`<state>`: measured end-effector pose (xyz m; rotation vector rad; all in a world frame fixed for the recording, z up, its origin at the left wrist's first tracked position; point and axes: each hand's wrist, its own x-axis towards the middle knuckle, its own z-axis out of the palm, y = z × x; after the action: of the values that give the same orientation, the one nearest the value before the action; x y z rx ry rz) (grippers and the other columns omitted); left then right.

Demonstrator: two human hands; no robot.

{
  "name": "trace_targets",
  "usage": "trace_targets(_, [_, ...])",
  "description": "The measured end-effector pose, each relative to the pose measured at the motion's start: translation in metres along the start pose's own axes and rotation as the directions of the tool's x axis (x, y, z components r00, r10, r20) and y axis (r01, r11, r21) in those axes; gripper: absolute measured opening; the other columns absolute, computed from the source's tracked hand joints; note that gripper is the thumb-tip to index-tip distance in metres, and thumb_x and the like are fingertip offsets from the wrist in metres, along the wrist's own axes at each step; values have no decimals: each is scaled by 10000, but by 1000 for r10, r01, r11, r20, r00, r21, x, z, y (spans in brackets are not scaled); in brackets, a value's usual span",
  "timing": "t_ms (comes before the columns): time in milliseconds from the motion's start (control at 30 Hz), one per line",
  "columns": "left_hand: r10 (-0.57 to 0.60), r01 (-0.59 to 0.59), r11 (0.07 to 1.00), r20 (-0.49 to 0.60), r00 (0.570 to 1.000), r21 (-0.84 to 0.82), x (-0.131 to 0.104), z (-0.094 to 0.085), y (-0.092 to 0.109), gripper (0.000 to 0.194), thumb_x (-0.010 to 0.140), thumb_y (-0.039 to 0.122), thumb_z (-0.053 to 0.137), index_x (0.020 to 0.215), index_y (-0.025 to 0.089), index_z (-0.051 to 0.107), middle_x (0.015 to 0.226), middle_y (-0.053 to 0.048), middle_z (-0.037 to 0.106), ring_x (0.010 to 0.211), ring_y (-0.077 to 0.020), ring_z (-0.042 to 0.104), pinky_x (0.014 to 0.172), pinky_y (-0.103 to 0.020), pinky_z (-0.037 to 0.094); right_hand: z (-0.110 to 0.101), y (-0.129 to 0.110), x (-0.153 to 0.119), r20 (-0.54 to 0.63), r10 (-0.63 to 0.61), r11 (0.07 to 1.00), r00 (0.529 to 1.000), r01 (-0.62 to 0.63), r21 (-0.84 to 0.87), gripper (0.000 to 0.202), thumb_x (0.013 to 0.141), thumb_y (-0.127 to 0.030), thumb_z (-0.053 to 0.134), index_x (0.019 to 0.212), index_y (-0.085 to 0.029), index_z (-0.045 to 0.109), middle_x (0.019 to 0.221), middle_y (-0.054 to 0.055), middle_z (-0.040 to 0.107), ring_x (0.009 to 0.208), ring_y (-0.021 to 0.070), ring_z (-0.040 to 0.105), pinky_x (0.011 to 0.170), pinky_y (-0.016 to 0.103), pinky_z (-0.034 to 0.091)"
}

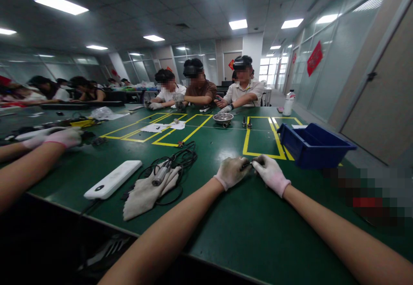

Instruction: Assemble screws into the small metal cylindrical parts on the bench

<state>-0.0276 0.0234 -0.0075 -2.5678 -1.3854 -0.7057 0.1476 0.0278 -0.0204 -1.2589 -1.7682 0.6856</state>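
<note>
My left hand (232, 172), in a soiled whitish glove, is closed with its fingertips pinched on a small dark metal part (248, 165). From the other side my right hand (271, 174), gloved in white with a pinkish cuff, meets it, fingertips closed on the same part. Fingers cover most of this piece, so its kind does not show. Both hands are just above or on the green table (232, 216). Beyond them, two small dark upright metal parts, one of them a fitting (249, 123), stand near a yellow tape outline (247, 136).
A blue bin (314, 147) stands right of my hands. To the left lie a grey cloth (145, 194), a corded metal tool (161, 174) and a white power bank-like box (112, 179). A metal bowl (223, 118) sits farther back. Co-workers sit opposite; another's gloved hands (63, 137) are at left.
</note>
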Motion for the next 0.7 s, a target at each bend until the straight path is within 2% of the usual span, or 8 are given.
trace_targets(233, [88, -89, 992, -10, 996, -91, -1, 2, -4, 290, 915, 420, 415, 978, 208, 603, 885, -39, 666, 821, -164, 625, 708, -264, 417, -7, -9, -3, 103, 43, 997, 994, -49, 53, 210, 814, -358, 526, 873, -159, 557, 628, 10, 606, 517, 121, 571, 473, 223, 439])
trace_targets(467, [86, -87, 990, -11, 996, -113, -1, 4, -3, 259, 907, 386, 430, 964, 186, 583, 874, -51, 657, 805, -173, 626, 691, -266, 441, -12, -13, -5, 191, 73, 979, 979, -107, 173, 269, 817, -374, 527, 957, -145, 537, 648, 2, 592, 504, 98, 542, 424, 195, 417])
trace_targets(700, [113, -116, 983, -31, 993, -144, -2, 4, -1, 198, 886, 333, 463, 932, 182, 582, 836, -42, 655, 773, -164, 626, 673, -258, 448, -12, -2, 1, 270, 15, 968, 963, -81, 236, 269, 822, -381, 532, 943, -142, 515, 657, -5, 590, 521, 92, 542, 493, 219, 457])
